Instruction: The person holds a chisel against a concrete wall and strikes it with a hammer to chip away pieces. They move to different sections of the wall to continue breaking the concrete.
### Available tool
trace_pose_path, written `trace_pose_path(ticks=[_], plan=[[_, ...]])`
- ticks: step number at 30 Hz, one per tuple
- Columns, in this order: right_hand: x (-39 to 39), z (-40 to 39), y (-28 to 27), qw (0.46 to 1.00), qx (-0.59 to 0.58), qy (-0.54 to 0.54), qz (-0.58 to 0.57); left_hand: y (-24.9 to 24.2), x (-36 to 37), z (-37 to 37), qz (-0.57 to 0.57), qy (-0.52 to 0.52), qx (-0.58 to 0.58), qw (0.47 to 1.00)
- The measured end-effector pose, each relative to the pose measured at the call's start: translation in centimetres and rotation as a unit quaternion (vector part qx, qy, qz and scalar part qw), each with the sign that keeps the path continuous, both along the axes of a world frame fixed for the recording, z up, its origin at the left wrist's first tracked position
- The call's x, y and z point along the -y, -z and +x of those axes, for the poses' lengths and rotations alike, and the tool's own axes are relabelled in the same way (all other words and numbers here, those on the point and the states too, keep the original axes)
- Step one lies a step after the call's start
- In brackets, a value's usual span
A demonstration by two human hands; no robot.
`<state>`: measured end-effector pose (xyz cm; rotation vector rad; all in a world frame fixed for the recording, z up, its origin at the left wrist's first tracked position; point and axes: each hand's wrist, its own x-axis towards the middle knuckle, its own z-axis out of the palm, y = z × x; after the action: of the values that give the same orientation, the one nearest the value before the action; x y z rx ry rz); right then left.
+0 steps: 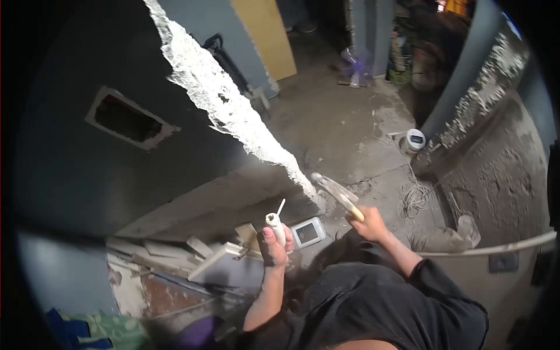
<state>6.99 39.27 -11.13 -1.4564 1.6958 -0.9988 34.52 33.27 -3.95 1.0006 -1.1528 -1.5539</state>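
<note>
My left hand point(276, 252) is closed around a white tube-shaped thing point(274, 222). Its upper end is round with a dark centre, and a thin white stick point(281, 206) sticks up beside it. My right hand point(368, 224) grips the pale yellow handle of a dusty metal-bladed trowel point(334, 189), whose blade points up and to the left. The trowel's far end is near the lower end of a rough, brightly lit white strip point(233, 119) along the dark wall's edge. Below, between my hands, is a light with a pale frame point(308, 232).
Boards and wood pieces point(175, 254) lie at the lower left. A white bucket point(413, 142) stands on the dusty floor point(326, 128), with coiled cord point(415, 199) nearer me. A recessed box opening point(128, 118) is in the left wall. Rough plaster point(501, 169) covers the right wall.
</note>
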Motion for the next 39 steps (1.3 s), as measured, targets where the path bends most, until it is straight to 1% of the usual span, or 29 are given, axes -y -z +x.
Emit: trace_pose_path(ticks=[2, 3, 4, 5, 6, 7, 8, 10, 12, 14, 15, 16, 17, 18, 19, 20, 21, 22, 24, 26, 28, 29, 30, 32, 34, 35, 36, 38, 39], plan=[[-5.2, 1.3, -0.5, 0.997, 0.030, 0.038, 0.067, 0.1, -0.7, 0.4, 0.015, 0.039, -0.039, 0.998], [-7.2, 1.9, -0.6, 0.996, 0.026, 0.046, 0.070, 0.7, -0.9, 0.6, 0.010, 0.043, -0.061, 0.997], [-8.9, 2.4, -0.6, 0.991, 0.049, 0.079, 0.099, 1.1, -1.3, 0.6, 0.046, 0.041, -0.089, 0.994], [-10.3, 2.6, -0.6, 0.983, 0.072, 0.110, 0.125, 1.3, -1.4, 0.5, 0.090, 0.052, -0.077, 0.992], [-11.5, 2.7, -0.1, 0.984, 0.068, 0.109, 0.122, 1.4, -1.5, 0.3, 0.131, 0.061, -0.066, 0.987], [-12.2, 2.6, 0.9, 0.985, 0.040, 0.129, 0.111, 1.6, -1.6, 0.1, 0.119, 0.104, -0.048, 0.986], [-12.8, 2.4, 2.0, 0.984, 0.013, 0.147, 0.098, 2.4, -1.9, 0.1, 0.155, 0.152, -0.076, 0.973], [-13.4, 2.3, 3.1, 0.985, 0.014, 0.146, 0.095, 4.0, -3.2, -0.1, 0.165, 0.201, -0.066, 0.963], [-14.0, 2.0, 3.2, 0.972, 0.019, 0.167, 0.165, 5.3, -4.5, 0.3, 0.069, 0.238, 0.138, 0.959], [-14.5, 1.1, 5.2, 0.970, -0.002, 0.151, 0.191, 7.1, -5.4, 0.9, 0.051, 0.269, 0.192, 0.942], [-14.8, 0.3, 7.2, 0.960, 0.006, 0.141, 0.241, 6.9, -6.5, 0.9, 0.066, 0.239, 0.199, 0.948], [-15.1, -0.4, 9.2, 0.949, -0.034, 0.137, 0.281, 6.8, -7.6, 0.9, 0.080, 0.210, 0.205, 0.953], [-15.5, -1.0, 9.1, 0.942, -0.069, 0.126, 0.302, 7.5, -8.5, 0.9, 0.107, 0.165, 0.240, 0.951], [-15.6, -1.6, 7.0, 0.938, -0.075, 0.110, 0.321, 8.4, -9.4, 1.0, 0.136, 0.118, 0.273, 0.945], [-16.4, -2.7, 8.7, 0.935, -0.083, 0.096, 0.332, 10.1, -9.7, 1.3, 0.001, 0.098, 0.312, 0.945], [-16.7, -3.5, 9.4, 0.932, -0.091, 0.078, 0.343, 10.3, -9.7, 1.1, -0.132, 0.070, 0.349, 0.925], [-16.6, -5.0, 10.2, 0.933, -0.099, 0.063, 0.341, 10.6, -9.9, 1.2, 0.012, 0.069, 0.348, 0.935], [-16.3, -5.5, 9.3, 0.932, -0.109, 0.058, 0.340, 12.7, -10.0, 1.6, 0.017, 0.027, 0.369, 0.929], [-15.8, -5.6, 7.8, 0.932, -0.113, 0.026, 0.343, 10.0, -9.6, 0.1, -0.021, 0.000, 0.357, 0.934], [-14.0, -5.6, 5.7, 0.962, -0.093, 0.057, 0.252, 5.8, -8.4, -1.3, 0.050, -0.025, 0.291, 0.955], [-12.0, -4.9, 1.8, 0.981, -0.080, 0.051, 0.167, 2.9, -6.7, -2.0, -0.030, -0.039, 0.308, 0.950], [-11.1, -4.5, 0.1, 0.981, -0.079, 0.050, 0.167, 2.3, -5.7, -2.0, -0.078, -0.041, 0.340, 0.936], [-10.2, -4.0, -1.5, 0.994, -0.053, 0.050, 0.077, 1.7, -4.8, -1.8, -0.127, -0.042, 0.370, 0.919], [-8.0, -2.9, -2.2, 0.994, -0.015, 0.047, -0.097, -0.2, -3.4, -2.2, -0.158, -0.042, 0.347, 0.924], [-5.7, -2.3, 0.2, 0.992, 0.019, 0.024, -0.124, -1.6, -2.2, -2.4, -0.224, -0.040, 0.346, 0.910], [-5.3, -1.8, 0.7, 0.988, 0.012, 0.013, -0.152, -1.3, -1.7, -2.4, -0.275, -0.067, 0.338, 0.898], [-5.1, -1.0, 1.2, 0.984, 0.005, 0.001, -0.178, -1.4, -1.2, -1.8, -0.279, -0.067, 0.335, 0.897], [-5.1, 0.8, 2.1, 0.986, 0.032, 0.011, -0.164, -2.1, -0.1, -0.4, -0.215, -0.012, 0.427, 0.878], [-5.2, 1.3, 2.5, 0.986, 0.048, 0.005, -0.158, -1.3, 0.9, 0.0, -0.279, -0.024, 0.400, 0.873]])
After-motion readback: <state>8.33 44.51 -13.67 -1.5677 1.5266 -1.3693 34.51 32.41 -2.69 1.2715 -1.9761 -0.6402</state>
